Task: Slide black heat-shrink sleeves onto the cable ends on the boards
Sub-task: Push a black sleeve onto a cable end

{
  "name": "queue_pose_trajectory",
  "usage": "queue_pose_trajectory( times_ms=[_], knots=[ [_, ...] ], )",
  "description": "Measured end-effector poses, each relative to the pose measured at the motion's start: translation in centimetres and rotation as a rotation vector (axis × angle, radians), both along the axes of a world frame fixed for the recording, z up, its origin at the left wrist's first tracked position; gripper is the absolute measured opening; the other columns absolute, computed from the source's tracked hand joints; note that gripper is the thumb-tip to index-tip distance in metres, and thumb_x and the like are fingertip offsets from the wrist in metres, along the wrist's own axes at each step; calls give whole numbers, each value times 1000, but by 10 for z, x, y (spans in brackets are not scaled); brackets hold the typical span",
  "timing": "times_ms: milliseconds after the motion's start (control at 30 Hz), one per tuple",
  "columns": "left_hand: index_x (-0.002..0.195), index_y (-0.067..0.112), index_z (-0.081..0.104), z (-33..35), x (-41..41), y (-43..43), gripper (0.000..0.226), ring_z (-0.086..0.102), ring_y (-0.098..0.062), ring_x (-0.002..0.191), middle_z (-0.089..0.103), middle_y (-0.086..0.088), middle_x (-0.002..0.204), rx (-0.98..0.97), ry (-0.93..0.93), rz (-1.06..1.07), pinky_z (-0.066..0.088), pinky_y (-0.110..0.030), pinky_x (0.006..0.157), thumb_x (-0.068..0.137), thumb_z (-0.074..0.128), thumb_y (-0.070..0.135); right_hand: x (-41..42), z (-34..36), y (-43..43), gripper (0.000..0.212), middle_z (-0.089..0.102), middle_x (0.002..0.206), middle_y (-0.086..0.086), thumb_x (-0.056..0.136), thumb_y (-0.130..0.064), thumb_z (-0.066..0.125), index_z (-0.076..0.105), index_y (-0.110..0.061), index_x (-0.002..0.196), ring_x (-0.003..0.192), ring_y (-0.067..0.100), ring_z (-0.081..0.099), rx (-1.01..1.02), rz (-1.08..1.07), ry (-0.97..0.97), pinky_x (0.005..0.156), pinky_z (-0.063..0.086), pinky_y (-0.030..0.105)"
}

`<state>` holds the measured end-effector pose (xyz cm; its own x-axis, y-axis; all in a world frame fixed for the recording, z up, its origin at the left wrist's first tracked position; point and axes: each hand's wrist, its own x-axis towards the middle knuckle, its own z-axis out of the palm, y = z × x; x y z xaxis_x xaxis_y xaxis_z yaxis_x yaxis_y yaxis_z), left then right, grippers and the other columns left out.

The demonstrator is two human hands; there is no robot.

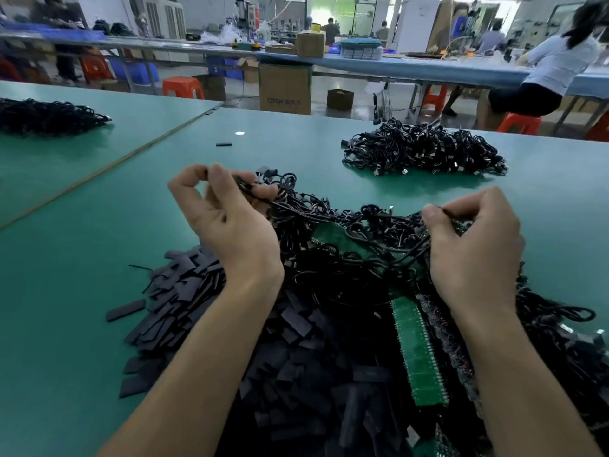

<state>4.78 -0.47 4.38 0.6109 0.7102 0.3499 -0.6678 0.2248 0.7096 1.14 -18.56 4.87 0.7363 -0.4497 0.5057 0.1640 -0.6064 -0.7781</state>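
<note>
Above the green counter (99, 258), the left hand (227, 219) pinches thin black cables (329, 219) mid-frame while the right hand (474, 239) grips the same tangle beside flat black heat-shrink sleeves (184, 291).

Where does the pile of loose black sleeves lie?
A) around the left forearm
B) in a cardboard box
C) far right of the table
A: the sleeve pile spreads on the green table beside and under the left forearm, nearer the person than the left hand.

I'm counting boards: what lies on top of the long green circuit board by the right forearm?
Black cables cover the green circuit board's far end; its middle lies bare. How much board continues beneath the tangle cannot be seen.
</note>
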Motion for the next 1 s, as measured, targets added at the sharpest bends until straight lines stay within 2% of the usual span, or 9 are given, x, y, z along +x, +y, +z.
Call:
queue_pose_trajectory(
  times_ms=[133, 200, 267, 333, 433, 500, 567, 767, 1000],
  knots=[
    [98, 24, 40, 7, -4, -4, 12, 44, -9, 54, 52, 5, 69, 139, -137, -51, 40, -23, 55, 107, 38, 17, -3, -1, -5, 18, 47, 72, -12, 96, -14, 66, 50, -11, 87, 75, -19, 47, -53, -23, 5, 61, 33, 2],
    [98, 24, 41, 9, -5, -9, 12, 39, -7, 51, 49, 7, 67, 245, -157, -91, 35, -20, 51, 107, 39, 16, -5, -1, -7, 18, 46, 73, -11, 97, -15, 64, 48, -12, 89, 75, -11, 46, -49, -25, 27, 59, 33, 11],
    [98, 24, 42, 11, -3, -11, 12, 37, -6, 49, 49, 8, 65, 288, -119, -149, 34, -20, 49, 107, 40, 16, -8, 2, -7, 16, 49, 73, -13, 94, -15, 66, 51, -15, 89, 70, -9, 49, -117, 18, 69, 58, 35, 9],
    [97, 23, 42, 10, -2, -10, 13, 35, -7, 47, 49, 9, 63, 251, -55, -191, 34, -21, 48, 108, 40, 17, -14, 9, -4, 15, 59, 70, -16, 87, -18, 69, 56, -24, 92, 68, -7, 55, -243, 107, 177, 57, 38, 6],
    [94, 23, 43, 11, -4, -10, 15, 32, -8, 49, 48, 8, 62, 112, 27, -298, 31, -22, 47, 109, 40, 20, -21, 19, 8, 18, 65, 68, -17, 78, -23, 68, 65, -35, 92, 70, 4, 62, -421, 254, 361, 70, 51, 30],
    [93, 24, 44, 14, -6, -11, 16, 30, -8, 48, 48, 6, 62, -24, 49, -421, 31, -19, 45, 108, 41, 21, -23, 22, 22, 11, 66, 80, -15, 77, -32, 70, 68, -36, 88, 79, 8, 63, -514, 360, 500, 77, 55, 34],
    [90, 25, 45, 17, -7, -11, 18, 30, -7, 46, 48, 4, 62, -154, 72, -534, 31, -17, 42, 108, 43, 22, -21, 20, 36, 22, 61, 94, -8, 79, -48, 72, 65, -38, 97, 88, 17, 60, -579, 391, 597, 79, 48, 33],
    [88, 23, 46, 21, -11, -8, 20, 28, -6, 44, 46, 2, 62, -253, 74, -682, 30, -16, 40, 108, 42, 22, -4, -3, 52, 65, 57, 121, 4, 93, -40, 68, 28, -49, 143, 106, 34, 61, -606, 289, 542, 72, 37, 38],
    [94, 23, 43, 31, -13, 1, 14, 32, -8, 50, 49, 3, 67, -150, -102, -531, 34, -19, 49, 108, 41, 21, 10, -12, 41, 49, 63, 115, 5, 96, -24, 65, 46, -36, 139, 98, 31, 63, -495, 234, 382, 70, 43, 37]
  ],
)
